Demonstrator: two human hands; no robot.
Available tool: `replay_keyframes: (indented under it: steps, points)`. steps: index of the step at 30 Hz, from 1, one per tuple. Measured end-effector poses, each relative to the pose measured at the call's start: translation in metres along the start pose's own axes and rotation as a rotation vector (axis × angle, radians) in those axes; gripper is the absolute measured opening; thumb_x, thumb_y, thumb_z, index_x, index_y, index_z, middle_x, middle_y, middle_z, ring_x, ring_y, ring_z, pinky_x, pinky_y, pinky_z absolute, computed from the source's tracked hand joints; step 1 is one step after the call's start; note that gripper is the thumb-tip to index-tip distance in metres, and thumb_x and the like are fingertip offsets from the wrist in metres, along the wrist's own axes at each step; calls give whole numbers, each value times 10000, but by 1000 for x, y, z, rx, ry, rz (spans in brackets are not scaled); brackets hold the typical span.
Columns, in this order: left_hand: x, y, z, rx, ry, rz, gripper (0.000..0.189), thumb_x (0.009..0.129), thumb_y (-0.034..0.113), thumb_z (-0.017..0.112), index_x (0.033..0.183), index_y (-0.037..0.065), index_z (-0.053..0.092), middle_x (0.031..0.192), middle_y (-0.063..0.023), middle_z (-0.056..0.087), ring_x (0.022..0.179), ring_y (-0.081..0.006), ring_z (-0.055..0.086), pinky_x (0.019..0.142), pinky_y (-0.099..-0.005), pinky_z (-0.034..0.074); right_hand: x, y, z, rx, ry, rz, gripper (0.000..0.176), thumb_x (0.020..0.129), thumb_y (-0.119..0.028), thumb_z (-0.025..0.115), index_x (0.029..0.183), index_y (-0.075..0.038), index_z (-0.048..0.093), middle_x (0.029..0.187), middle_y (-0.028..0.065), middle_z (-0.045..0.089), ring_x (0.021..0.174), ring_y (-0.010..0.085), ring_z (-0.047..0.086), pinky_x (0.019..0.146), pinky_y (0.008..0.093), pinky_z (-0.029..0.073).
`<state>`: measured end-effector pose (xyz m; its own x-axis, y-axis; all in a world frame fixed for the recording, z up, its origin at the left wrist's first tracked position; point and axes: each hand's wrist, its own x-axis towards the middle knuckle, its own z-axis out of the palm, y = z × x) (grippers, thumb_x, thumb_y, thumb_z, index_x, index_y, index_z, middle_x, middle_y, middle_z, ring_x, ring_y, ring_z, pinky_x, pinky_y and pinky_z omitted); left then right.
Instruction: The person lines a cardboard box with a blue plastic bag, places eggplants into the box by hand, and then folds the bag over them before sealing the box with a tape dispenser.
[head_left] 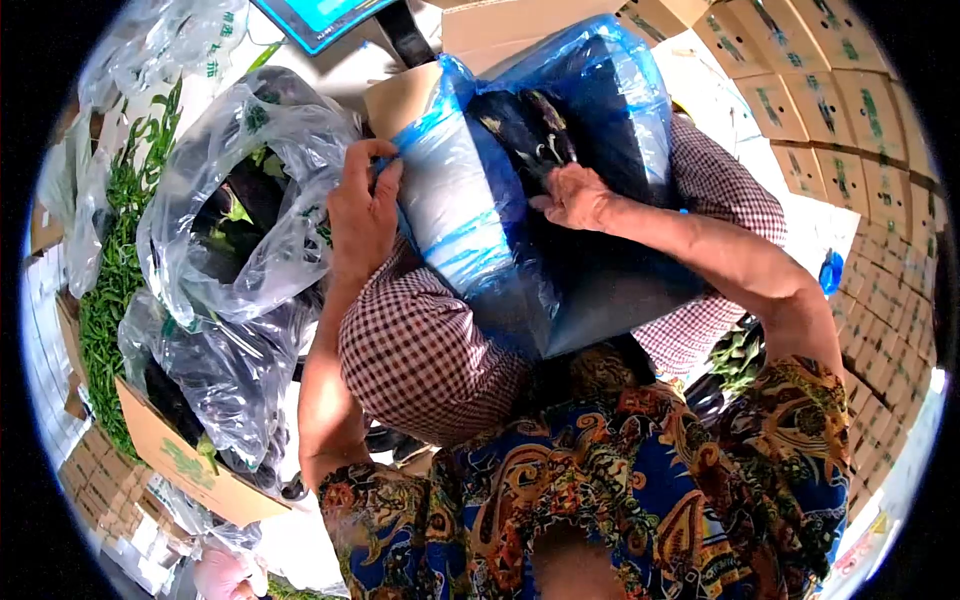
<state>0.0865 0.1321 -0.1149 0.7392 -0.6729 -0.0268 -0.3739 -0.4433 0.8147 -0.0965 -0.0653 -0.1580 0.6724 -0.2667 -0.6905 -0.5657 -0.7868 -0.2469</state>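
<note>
A carton (403, 100) lined with a blue plastic bag (455, 200) sits between the person's knees. Inside, dark purple eggplants (505, 122) lie against the far wall with their stem ends toward the person. My right hand (575, 197) reaches into the carton, fingers curled at the stem end of an eggplant; part of the grip is hidden. At the carton's left side, my left hand (368, 200) is closed on the edge of the blue bag, thumb and fingers bent over it.
To the left, a clear plastic bag (300, 130) holds more eggplants, above an open carton (190, 470). Green peppers (110, 330) lie heaped farther left. A screen (320, 22) stands at the top. Stacked cartons (860, 110) line the right. A pink-gloved hand (228, 572) shows lower left.
</note>
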Motion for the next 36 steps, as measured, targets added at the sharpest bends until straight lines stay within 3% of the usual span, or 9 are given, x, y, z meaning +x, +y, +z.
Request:
replay_keyframes:
  steps: [8,12,17,22,25,28,30,32,36]
  points:
    - [-1,-7,4,-43,-26,4,152,909,155,578,1018,49,565,854,-121,622,728,-225,575,693,-336,464,23,19,64,470,-106,38,505,811,-442,629,1007,23,625,995,237,647,974,379,612,851,428,479]
    - [-1,-4,7,-113,-72,-178,148,900,139,589,1007,40,565,838,-118,616,734,-194,565,703,-321,461,23,19,73,561,-118,70,577,779,-445,665,1078,44,596,1055,242,635,1031,367,592,894,412,463]
    - [-3,-22,16,-135,-71,-57,120,889,112,595,977,37,561,803,-95,605,695,-160,542,672,-305,456,22,24,75,597,-141,85,688,739,-448,710,1166,70,558,1130,248,619,1101,352,567,949,393,443]
    - [-4,-26,18,-185,-100,-68,100,886,88,590,964,41,549,779,-67,575,683,-132,511,659,-294,448,15,2,56,443,-187,210,716,746,-469,715,1175,80,552,1146,262,617,1121,375,569,955,409,457]
    - [-5,-22,20,-166,-64,-47,99,888,92,589,964,44,549,790,-88,581,686,-165,535,662,-303,452,5,-7,37,41,-311,45,606,775,-448,699,1114,41,583,1096,258,634,996,387,632,871,450,507]
    - [-4,-30,17,-180,-90,-90,90,892,97,587,956,48,548,807,-113,592,689,-220,562,667,-314,463,-12,-17,-1,-299,-238,-96,445,808,-394,676,1026,-12,609,998,234,655,845,383,666,759,473,537]
    - [-2,-31,13,-88,-26,-5,81,903,103,574,954,49,543,821,-123,607,689,-266,589,665,-341,478,-14,-13,-15,-347,189,-56,192,780,-173,611,952,-106,664,869,126,686,786,280,688,681,434,546]
    - [0,-29,7,44,103,106,79,913,109,563,952,45,538,817,-118,614,682,-266,598,656,-354,481,3,2,-17,-361,449,-138,419,812,-206,618,1188,-59,508,1037,193,626,862,310,673,700,438,547]
    - [16,-5,-24,-22,254,172,147,938,158,565,966,14,551,816,-96,626,713,-142,613,637,-314,505,39,-8,0,-190,400,32,260,872,-151,548,1115,-63,526,1045,192,618,906,333,661,740,446,545]
